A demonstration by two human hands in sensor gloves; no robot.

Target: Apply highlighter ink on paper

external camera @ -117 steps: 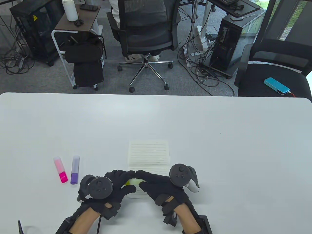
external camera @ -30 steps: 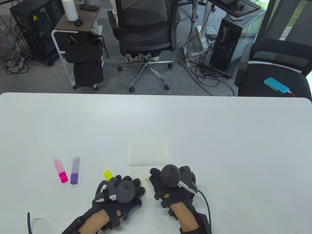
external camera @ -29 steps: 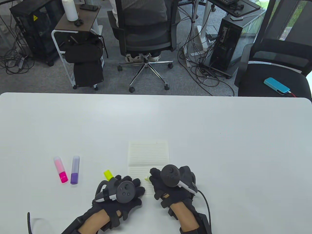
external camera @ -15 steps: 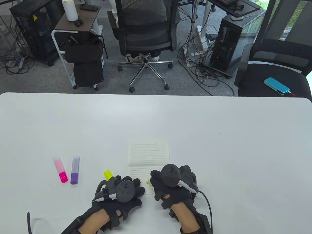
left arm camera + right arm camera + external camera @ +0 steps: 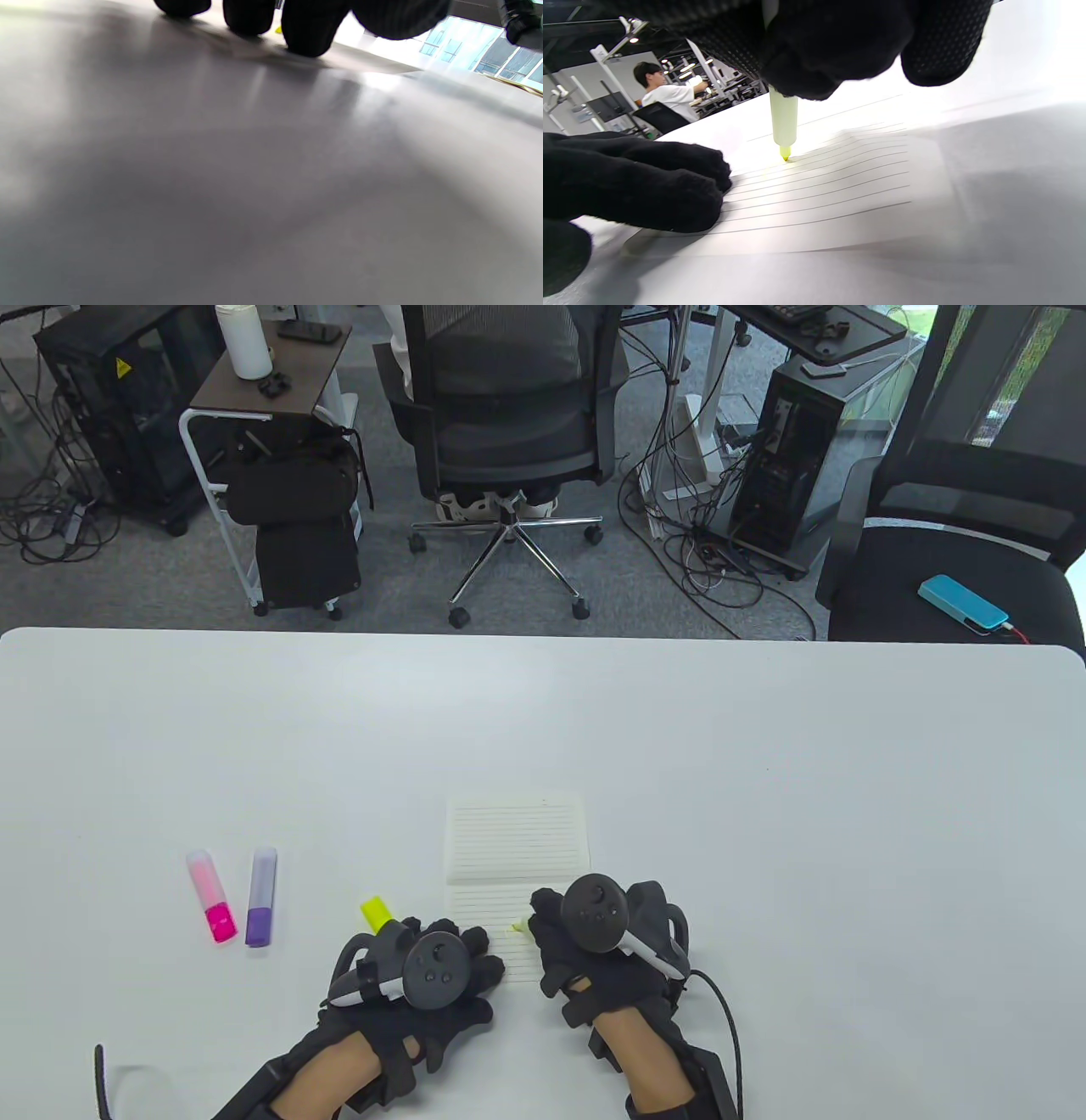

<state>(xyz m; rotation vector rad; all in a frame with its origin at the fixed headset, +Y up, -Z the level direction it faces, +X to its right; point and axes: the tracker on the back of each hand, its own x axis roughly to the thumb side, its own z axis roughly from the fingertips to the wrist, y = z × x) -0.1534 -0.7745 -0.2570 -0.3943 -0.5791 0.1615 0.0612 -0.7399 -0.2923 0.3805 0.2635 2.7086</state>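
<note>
Right hand [image 5: 594, 954] pinches the yellow highlighter [image 5: 783, 123] — tip touching the lined paper [image 5: 517, 840]; left hand [image 5: 433, 976] lies flat, fingers spread, on its near-left corner.

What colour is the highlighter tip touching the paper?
Yellow-green tip, seen best in the right wrist view.

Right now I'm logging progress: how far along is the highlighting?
Done: the yellow cap is off, lying on the table. In hand: the right hand holds the yellow highlighter with its tip on the lined paper, which the left hand presses flat. Left: only a faint yellow trace shows; the stroke remains.
</note>
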